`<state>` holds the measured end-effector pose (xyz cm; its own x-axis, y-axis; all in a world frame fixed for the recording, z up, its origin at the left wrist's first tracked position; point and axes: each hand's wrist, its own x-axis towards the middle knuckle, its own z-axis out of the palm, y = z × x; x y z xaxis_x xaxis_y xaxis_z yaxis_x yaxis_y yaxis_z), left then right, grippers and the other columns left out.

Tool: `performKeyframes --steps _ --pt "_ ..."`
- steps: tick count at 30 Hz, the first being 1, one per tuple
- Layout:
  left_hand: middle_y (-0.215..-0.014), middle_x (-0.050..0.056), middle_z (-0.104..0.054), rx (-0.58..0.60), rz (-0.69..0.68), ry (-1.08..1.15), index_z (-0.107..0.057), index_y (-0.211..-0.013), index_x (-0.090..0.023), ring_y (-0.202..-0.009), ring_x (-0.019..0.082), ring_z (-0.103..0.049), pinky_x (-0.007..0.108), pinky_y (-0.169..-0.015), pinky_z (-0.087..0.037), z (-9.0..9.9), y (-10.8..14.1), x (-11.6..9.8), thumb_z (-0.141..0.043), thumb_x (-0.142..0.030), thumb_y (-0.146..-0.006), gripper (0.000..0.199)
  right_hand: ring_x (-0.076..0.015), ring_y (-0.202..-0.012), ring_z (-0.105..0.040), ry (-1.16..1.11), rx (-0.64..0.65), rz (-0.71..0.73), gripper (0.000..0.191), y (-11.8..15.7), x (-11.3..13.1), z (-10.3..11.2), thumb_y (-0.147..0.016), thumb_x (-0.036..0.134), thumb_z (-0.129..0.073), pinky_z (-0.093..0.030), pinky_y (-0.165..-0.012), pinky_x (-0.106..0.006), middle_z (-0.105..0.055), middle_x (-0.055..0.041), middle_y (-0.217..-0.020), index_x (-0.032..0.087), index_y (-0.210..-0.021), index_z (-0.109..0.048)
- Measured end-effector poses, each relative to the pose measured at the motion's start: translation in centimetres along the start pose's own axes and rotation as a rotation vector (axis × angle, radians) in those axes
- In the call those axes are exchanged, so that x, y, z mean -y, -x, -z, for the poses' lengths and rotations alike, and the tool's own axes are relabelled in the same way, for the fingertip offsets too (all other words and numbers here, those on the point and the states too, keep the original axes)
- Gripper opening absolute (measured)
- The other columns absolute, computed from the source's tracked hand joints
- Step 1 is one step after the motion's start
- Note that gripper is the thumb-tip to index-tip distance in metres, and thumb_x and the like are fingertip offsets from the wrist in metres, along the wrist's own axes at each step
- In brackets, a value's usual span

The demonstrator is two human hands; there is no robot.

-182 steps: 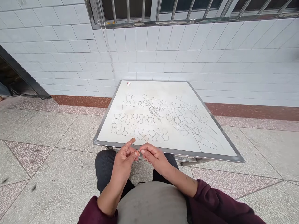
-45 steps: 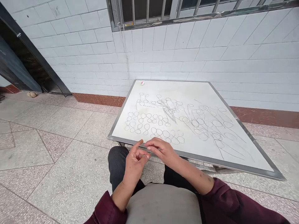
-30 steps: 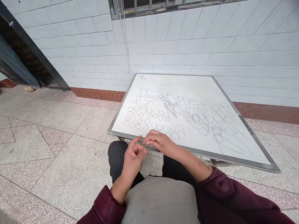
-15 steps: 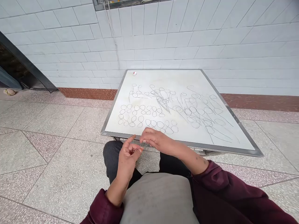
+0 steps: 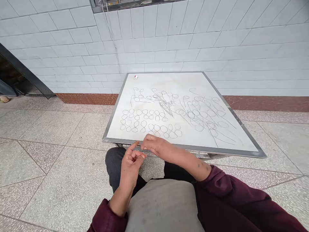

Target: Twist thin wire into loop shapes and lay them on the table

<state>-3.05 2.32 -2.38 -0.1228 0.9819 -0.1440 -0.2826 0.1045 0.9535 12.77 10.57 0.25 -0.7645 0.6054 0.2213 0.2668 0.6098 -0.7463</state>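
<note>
My left hand [image 5: 129,167] is in front of the table's near edge, its thumb and fingers pinched on a very thin strand that looks like wire. Its index finger stretches upward. My right hand [image 5: 159,149] meets it from the right, palm down, with bent fingertips pinching at the same thin strand. Most of the strand is hidden by the fingers. Past my hands, rows of wire figure-eight loops [image 5: 135,126] lie flat on the white tabletop [image 5: 166,80]. To their right spreads a tangle of thin wires with looped ends [image 5: 209,124], some with long straight tails.
A small white and red object [image 5: 136,77] sits at the table's far left corner. The grey metal edging [image 5: 249,138] frames the tabletop. Behind stands a white tiled wall [image 5: 154,48] with hanging cords [image 5: 112,38]. A dark doorway [image 5: 16,74] is at the left.
Both hands stay together, with only slight finger movement. The whole view has shifted a little, so the table appears slightly further left.
</note>
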Motion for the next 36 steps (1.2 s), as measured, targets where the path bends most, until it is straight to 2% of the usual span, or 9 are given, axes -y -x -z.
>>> performKeyframes --steps 3,4,9,15,21,24,27,31,36 --pt "-0.071 -0.004 -0.063 -0.031 -0.022 0.004 -0.051 -0.128 -0.022 -0.066 0.009 -0.051 0.022 -0.064 -0.037 0.1 -0.1 -0.1 -0.07 -0.024 -0.078 0.053 -0.0134 -0.079 -0.053 0.005 -0.153 0.009 0.017 -0.2 -0.4 -0.7 -0.095 0.021 -0.047 -0.047 -0.072 -0.027 -0.053 -0.0032 -0.093 0.022 -0.108 -0.057" --pt "-0.071 -0.004 -0.063 -0.042 -0.028 0.009 -0.051 -0.127 -0.022 -0.065 0.009 -0.051 0.022 -0.063 -0.036 0.1 -0.1 -0.1 -0.07 -0.025 -0.078 0.053 -0.0138 -0.081 -0.054 -0.008 -0.165 0.0 0.019 -0.1 -0.5 -0.9 -0.094 0.024 -0.049 -0.048 -0.072 -0.027 -0.053 -0.0036 -0.094 0.023 -0.112 -0.056" --pt "-0.068 -0.004 -0.062 -0.085 -0.03 0.035 -0.055 -0.122 -0.021 -0.058 0.007 -0.047 0.02 -0.055 -0.033 0.0 -0.3 -0.2 -0.07 -0.026 -0.077 0.048 -0.0142 -0.081 -0.056 -0.045 -0.056 -0.018 0.046 0.2 -0.5 -1.2 -0.087 0.031 -0.063 -0.051 -0.067 -0.027 -0.051 -0.0055 -0.107 0.029 -0.129 -0.045" --pt "-0.066 -0.004 -0.062 -0.038 0.035 0.038 -0.056 -0.123 -0.021 -0.054 0.007 -0.044 0.019 -0.05 -0.033 0.3 -0.4 -0.1 -0.073 -0.028 -0.074 0.052 -0.014 -0.082 -0.055 -0.064 0.024 -0.036 0.051 0.5 -0.5 -0.8 -0.089 0.02 -0.059 -0.05 -0.073 -0.029 -0.054 -0.0043 -0.107 0.031 -0.135 -0.039" --pt "-0.064 -0.003 -0.061 -0.005 0.053 0.014 -0.057 -0.125 -0.018 -0.056 0.008 -0.045 0.019 -0.05 -0.035 0.4 -0.7 -0.2 -0.074 -0.028 -0.074 0.054 -0.0153 -0.091 -0.054 -0.097 0.065 -0.019 0.053 0.5 -0.4 -0.5 -0.092 0.015 -0.052 -0.048 -0.081 -0.032 -0.054 -0.0055 -0.108 0.029 -0.14 -0.035" --pt "-0.064 -0.003 -0.062 -0.009 0.05 0.002 -0.056 -0.126 -0.018 -0.056 0.007 -0.044 0.019 -0.05 -0.035 0.4 -0.8 -0.1 -0.074 -0.027 -0.075 0.055 -0.0155 -0.09 -0.054 -0.097 0.084 -0.007 0.06 0.6 -0.3 -0.6 -0.092 0.014 -0.049 -0.049 -0.078 -0.031 -0.053 -0.0068 -0.109 0.029 -0.145 -0.025" --pt "-0.065 -0.003 -0.063 -0.014 0.065 0.0 -0.055 -0.127 -0.018 -0.056 0.008 -0.045 0.019 -0.049 -0.035 0.5 -0.8 0.0 -0.075 -0.027 -0.074 0.058 -0.0135 -0.082 -0.054 -0.097 0.122 -0.015 0.065 0.7 0.0 -0.6 -0.091 0.014 -0.047 -0.05 -0.072 -0.03 -0.051 -0.0079 -0.112 0.029 -0.148 -0.018" --pt "-0.063 -0.004 -0.062 -0.017 0.086 0.014 -0.056 -0.126 -0.018 -0.056 0.008 -0.048 0.019 -0.049 -0.036 0.4 -0.7 0.1 -0.076 -0.028 -0.072 0.058 -0.0136 -0.082 -0.054 -0.116 0.113 -0.048 0.057 0.8 0.1 -0.3 -0.092 0.018 -0.047 -0.049 -0.069 -0.028 -0.051 -0.0079 -0.111 0.029 -0.144 -0.027" --pt "-0.065 -0.003 -0.065 0.001 0.122 0.028 -0.059 -0.122 -0.018 -0.057 0.009 -0.052 0.019 -0.049 -0.038 0.4 -0.6 -0.1 -0.079 -0.028 -0.067 0.059 -0.016 -0.093 -0.054 -0.166 0.129 -0.026 0.046 0.9 -0.3 0.1 -0.094 0.019 -0.045 -0.048 -0.08 -0.032 -0.053 -0.0067 -0.106 0.026 -0.139 -0.036"
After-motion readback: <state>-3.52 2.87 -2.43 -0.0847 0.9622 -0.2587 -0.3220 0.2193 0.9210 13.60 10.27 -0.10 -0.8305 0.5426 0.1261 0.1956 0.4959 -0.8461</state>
